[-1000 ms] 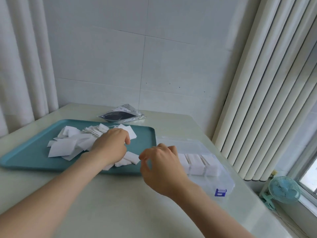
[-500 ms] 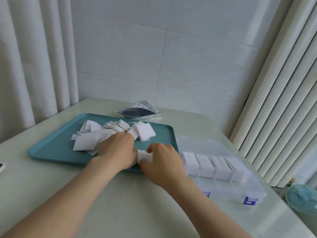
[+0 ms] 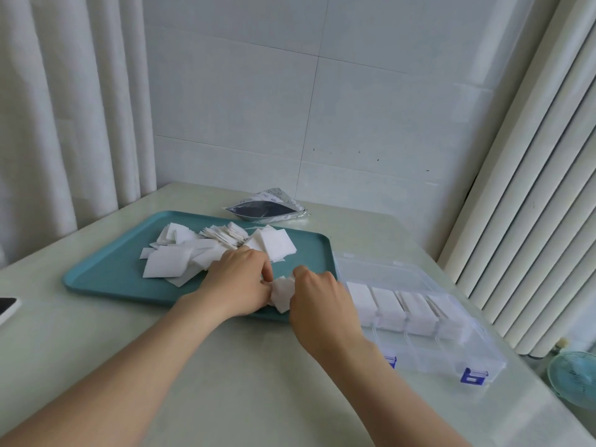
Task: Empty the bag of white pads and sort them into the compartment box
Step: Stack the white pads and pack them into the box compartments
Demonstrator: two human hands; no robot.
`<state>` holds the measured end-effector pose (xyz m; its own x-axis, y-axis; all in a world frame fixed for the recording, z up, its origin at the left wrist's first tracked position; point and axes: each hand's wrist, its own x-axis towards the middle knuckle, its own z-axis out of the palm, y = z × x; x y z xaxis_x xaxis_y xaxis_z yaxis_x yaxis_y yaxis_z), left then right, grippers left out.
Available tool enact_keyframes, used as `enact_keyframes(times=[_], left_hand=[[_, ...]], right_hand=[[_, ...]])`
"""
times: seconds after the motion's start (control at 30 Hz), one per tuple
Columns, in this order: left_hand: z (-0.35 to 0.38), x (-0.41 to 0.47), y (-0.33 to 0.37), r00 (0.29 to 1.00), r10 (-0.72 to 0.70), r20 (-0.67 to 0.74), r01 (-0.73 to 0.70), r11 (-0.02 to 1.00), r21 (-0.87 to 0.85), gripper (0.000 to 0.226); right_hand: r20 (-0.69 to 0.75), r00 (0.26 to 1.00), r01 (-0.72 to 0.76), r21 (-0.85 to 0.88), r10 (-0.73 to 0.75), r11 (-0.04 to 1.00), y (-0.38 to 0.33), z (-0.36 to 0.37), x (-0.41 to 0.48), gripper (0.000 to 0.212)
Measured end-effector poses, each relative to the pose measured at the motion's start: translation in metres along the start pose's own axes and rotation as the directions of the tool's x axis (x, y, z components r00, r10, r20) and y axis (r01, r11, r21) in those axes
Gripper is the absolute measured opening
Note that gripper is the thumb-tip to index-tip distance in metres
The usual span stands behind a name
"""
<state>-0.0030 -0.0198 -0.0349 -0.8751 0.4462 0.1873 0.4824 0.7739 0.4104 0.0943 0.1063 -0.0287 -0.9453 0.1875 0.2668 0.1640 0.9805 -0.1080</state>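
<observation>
A loose heap of white pads (image 3: 193, 253) lies on the teal tray (image 3: 109, 275). At the tray's near right corner my left hand (image 3: 238, 285) and my right hand (image 3: 319, 295) both pinch a small bunch of pads (image 3: 283, 293) between them. To the right stands the clear compartment box (image 3: 451, 353) with its lid open; the far row of compartments holds stacked pads (image 3: 387, 304), the near row looks bare. The flat, emptied bag (image 3: 267, 209) lies behind the tray.
A dark phone (image 3: 8, 306) pokes in at the table's left edge. White curtains hang left, vertical blinds right. A small teal fan (image 3: 574, 379) stands below the table's right edge. The tiled wall is close behind.
My right hand has come from above the table onto the tray corner and joined the left on a bunch of pads. The view has swung left, showing more of the box.
</observation>
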Motion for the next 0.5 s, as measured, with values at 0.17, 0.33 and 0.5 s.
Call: enact_keyframes(times=[0.17,0.33,0.5], left_hand=[[0.001,0.001,0.001,1.0,0.017,-0.013,-0.017,1.0,-0.005,0.013],[0.004,0.006,-0.003,0.99,0.022,0.14,-0.029,0.999,0.042,0.04],[0.003,0.007,-0.003,0.977,0.061,0.203,-0.075,0.995,0.06,0.029]], right_hand=[[-0.041,0.999,0.025,-0.088,-0.029,0.996,0.0,-0.013,-0.002,0.037],[-0.129,0.986,-0.084,0.15,0.104,0.985,0.005,-0.015,0.003,0.043],[-0.059,0.989,-0.117,0.272,0.138,0.955,0.006,-0.004,0.006,0.036]])
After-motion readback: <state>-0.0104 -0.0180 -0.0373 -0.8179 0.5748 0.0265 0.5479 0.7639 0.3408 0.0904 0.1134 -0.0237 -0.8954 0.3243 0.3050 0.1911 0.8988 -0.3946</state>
